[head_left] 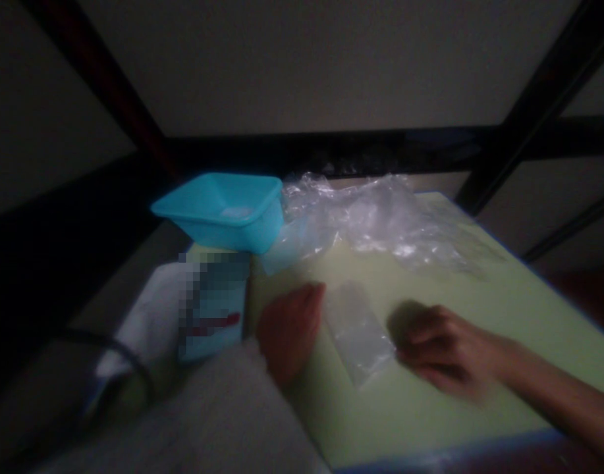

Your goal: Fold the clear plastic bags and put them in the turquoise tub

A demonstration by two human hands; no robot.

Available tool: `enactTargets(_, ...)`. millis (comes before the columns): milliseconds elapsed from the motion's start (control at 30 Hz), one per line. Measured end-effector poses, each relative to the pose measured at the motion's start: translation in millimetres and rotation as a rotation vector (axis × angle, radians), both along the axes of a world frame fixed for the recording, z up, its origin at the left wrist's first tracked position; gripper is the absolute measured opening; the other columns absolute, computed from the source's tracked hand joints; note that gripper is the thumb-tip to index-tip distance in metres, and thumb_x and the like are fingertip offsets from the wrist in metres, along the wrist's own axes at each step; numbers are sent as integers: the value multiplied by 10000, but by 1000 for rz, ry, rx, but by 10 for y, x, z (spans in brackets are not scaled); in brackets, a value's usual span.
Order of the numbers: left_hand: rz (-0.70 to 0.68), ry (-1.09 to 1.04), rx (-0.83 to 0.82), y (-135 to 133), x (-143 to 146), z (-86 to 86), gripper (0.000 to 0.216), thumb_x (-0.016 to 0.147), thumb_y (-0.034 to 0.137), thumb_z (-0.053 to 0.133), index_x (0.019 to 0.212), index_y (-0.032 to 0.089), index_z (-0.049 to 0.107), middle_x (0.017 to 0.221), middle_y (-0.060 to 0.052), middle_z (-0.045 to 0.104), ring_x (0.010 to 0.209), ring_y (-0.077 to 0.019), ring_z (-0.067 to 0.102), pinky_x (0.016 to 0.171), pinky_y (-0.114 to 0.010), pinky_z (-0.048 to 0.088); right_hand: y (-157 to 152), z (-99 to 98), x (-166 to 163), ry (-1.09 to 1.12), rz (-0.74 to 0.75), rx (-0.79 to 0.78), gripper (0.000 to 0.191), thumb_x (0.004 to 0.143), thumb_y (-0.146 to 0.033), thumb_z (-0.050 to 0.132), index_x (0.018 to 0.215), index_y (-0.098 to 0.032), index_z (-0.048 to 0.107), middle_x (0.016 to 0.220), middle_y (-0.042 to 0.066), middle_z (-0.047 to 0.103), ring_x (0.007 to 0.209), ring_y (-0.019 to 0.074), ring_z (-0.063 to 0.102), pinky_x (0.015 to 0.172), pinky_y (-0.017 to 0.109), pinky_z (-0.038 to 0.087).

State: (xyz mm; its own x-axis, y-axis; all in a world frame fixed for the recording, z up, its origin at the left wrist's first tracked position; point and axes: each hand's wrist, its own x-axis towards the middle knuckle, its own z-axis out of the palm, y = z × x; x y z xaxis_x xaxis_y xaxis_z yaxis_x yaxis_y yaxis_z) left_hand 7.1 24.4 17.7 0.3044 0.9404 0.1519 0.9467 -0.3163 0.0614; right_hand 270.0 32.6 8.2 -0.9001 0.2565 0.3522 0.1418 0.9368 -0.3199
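A small clear plastic bag (358, 332) lies slanted over the yellow-green tabletop between my two hands. My left hand (292, 336), reaching from a grey sleeve, is closed, with its fingertips pressed together at the bag's upper left edge. At the lower right corner of the bag, the fingers of my right hand (444, 352) are pinched together. Motion blurs both hands, and the exact contact at the fingertips is hard to make out. Whether anything is inside the bag cannot be seen.
A turquoise plastic basin (267, 227) stands at the table's back left with something pale inside. Beside it spreads a heap of crumpled clear plastic (381, 214). A light-blue, partly pixelated pack (215, 342) lies left, near white material (151, 316) and a dark cable (109, 342).
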Motion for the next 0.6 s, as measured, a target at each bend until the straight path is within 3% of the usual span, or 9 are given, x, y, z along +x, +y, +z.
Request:
enactTargets(67, -34, -53, 23, -18, 42, 7, 292, 898, 87, 397, 1097, 140, 604, 1081, -104, 671, 1008, -232, 630, 881, -378, 511, -15, -16, -29, -9, 24, -20, 179, 876, -239, 445, 771, -181, 578, 617, 19, 510, 571, 166, 439, 531, 336, 287)
enactTargets(167, -195, -169, -19, -139, 174, -9, 290, 914, 122, 384, 1072, 155, 624, 1066, -83, 674, 1009, -202, 625, 905, -332, 511, -30, -30, -54, -23, 23, -36, 156, 868, -217, 454, 750, -192, 551, 627, 13, 510, 577, 161, 440, 535, 335, 282)
enactTargets(233, -357, -225, -29, -232, 262, -36, 313, 931, 143, 363, 1117, 167, 613, 1149, -62, 662, 1072, -181, 607, 942, -305, 497, -36, -32, -56, -26, 14, -41, 152, 867, -215, 455, 745, -197, 543, 623, 9, 503, 576, 158, 438, 539, 333, 279)
enactTargets(333, -609, -195, -123, -293, 310, -83, 428, 901, 188, 450, 1317, 91, 472, 1422, -89, 466, 1332, -191, 395, 1115, -310, 338, -40, -25, -49, -33, 6, -35, 154, 869, -215, 450, 751, -194, 548, 623, 10, 505, 577, 158, 437, 542, 333, 275)
enactTargets(433, -632, -169, -193, -256, 260, -140, 575, 878, 310, 518, 1391, 90, 381, 1513, -100, 309, 1411, -212, 241, 1171, -365, 217, -40, -14, -49, -46, -3, -29, 153, 866, -207, 459, 746, -191, 554, 623, 10, 513, 572, 155, 433, 542, 332, 269)
enactTargets(600, -598, -190, -156, -160, 159, -251, 657, 879, 570, 446, 1422, 214, 348, 1541, -52, 251, 1424, -243, 198, 1165, -447, 154, -40, -19, -58, -47, 3, -20, 163, 860, -202, 459, 741, -178, 568, 620, 16, 519, 571, 154, 431, 546, 335, 266)
